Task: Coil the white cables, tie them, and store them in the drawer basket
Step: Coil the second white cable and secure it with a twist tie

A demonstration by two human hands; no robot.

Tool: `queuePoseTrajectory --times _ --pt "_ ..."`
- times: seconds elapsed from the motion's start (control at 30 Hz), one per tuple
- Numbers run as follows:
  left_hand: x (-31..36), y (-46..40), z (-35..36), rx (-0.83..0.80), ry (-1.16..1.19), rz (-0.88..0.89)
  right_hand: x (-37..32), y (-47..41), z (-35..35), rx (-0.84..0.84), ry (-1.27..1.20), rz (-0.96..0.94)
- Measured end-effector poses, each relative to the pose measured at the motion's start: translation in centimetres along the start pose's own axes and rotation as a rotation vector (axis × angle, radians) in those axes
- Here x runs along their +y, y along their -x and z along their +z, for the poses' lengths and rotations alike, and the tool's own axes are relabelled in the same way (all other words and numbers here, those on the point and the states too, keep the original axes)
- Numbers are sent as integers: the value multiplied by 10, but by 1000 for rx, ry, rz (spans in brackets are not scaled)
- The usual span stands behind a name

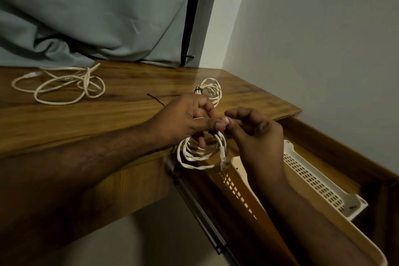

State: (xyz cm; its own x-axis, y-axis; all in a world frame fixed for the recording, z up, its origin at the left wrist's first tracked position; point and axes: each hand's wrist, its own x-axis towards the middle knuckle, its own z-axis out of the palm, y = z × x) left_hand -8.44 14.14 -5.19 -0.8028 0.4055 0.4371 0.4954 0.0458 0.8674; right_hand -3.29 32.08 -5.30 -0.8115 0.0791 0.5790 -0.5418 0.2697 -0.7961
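My left hand (185,117) grips the top of a coiled white cable (194,153) that hangs over the desk's front edge, its clear plug (223,161) dangling. My right hand (257,134) meets it fingertip to fingertip at the coil's top, its fingers curled as if pinching something small and dark there; I cannot make out what. A second coil (212,88), bound with a dark tie, lies on the wooden desk (129,97) behind my hands. A third cable (60,86) sprawls loose at the far left. The white perforated basket (319,181) sits in the open drawer (336,151) below my right forearm.
A thin dark tie (155,99) lies on the desk just left of my left hand. A grey-green curtain (97,17) hangs behind the desk and bunches onto it at the left. A grey wall (313,39) closes the right side. The drawer rail (200,211) juts toward me.
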Motion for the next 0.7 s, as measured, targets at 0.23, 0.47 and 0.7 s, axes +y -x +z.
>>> queuePoseTrajectory --times 0.23,0.47,0.7 --pt "0 -2 -2 -11 96 -79 4 0 0 12 -167 144" --pt "3 3 1 18 28 -68 4 2 0 37 -101 105" --pt "4 3 3 52 0 -65 9 1 1 62 44 20"
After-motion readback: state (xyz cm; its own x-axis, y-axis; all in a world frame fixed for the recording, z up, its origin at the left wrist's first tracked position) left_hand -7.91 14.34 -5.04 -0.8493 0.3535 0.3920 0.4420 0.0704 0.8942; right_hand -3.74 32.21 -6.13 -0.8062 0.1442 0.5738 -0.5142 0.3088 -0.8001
